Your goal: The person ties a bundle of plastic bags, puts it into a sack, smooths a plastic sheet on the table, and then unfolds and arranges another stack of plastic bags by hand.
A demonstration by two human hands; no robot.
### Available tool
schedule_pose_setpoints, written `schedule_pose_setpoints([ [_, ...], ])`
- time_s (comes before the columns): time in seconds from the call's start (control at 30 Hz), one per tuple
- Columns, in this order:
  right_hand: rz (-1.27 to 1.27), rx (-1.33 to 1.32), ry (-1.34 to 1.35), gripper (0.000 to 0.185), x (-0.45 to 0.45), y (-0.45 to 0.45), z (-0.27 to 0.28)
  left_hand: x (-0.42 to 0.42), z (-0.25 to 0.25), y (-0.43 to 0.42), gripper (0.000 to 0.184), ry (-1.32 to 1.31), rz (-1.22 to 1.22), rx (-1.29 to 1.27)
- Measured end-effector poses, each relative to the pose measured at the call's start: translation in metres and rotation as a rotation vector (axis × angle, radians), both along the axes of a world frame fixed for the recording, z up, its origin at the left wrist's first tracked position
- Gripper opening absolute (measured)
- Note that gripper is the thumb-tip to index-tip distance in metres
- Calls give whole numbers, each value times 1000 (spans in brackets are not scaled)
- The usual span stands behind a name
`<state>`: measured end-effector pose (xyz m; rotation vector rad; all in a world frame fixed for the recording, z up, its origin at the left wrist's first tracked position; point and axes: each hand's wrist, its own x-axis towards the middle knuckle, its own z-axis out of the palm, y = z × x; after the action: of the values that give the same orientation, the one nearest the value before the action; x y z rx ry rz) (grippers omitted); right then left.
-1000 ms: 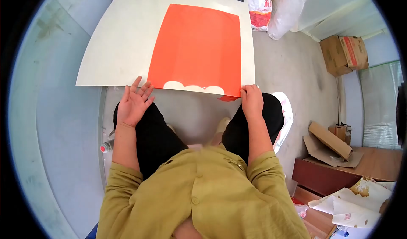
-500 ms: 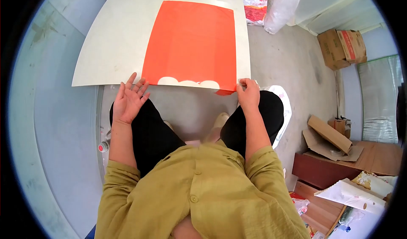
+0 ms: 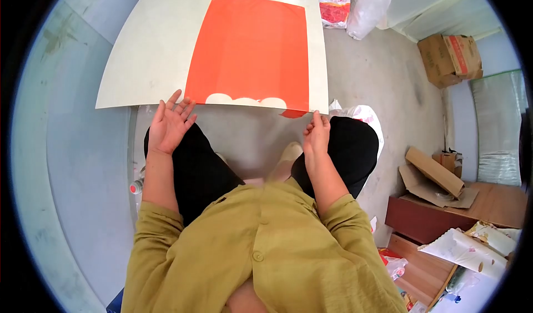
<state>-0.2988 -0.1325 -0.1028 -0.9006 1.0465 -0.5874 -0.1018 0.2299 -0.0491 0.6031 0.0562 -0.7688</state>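
The orange-red sheet point(image 3: 252, 52) lies flat on the white board, scallop-cut near edge overhanging.

Printed sack point(image 3: 335, 10): your one o'clock, beside a pale sack point(image 3: 371, 8)
Carton point(image 3: 441, 62): your two o'clock
Loose cardboard point(image 3: 435, 172): your three o'clock, on a brown cabinet point(image 3: 499, 202)
Red-capped bottle point(image 3: 136, 187): your eight o'clock

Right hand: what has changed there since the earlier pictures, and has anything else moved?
The right hand has drawn back from the tabletop's front right corner towards the body and turned palm-up; a fingertip stays at the edge, any grip unclear. The whole view has shifted slightly. The left hand is still open, palm up, and the orange-red sheet lies as before.
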Motion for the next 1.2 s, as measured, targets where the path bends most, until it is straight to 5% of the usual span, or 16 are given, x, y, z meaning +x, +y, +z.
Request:
schedule_pose_setpoints([
  [0.17,78,256,-151,22,5,8,1,2,-5,1,55,-7,-1,-2],
  [0.6,-60,553,-552,46,32,-4,28,1,-3,0,55,-3,-12,1],
  [0.9,-32,502,-817,70,35,-1,37,2,-4,2,55,-16,-26,11],
  [1.2,-146,479,-718,80,17,-27,5,2,-8,6,55,-7,-33,-15],
])
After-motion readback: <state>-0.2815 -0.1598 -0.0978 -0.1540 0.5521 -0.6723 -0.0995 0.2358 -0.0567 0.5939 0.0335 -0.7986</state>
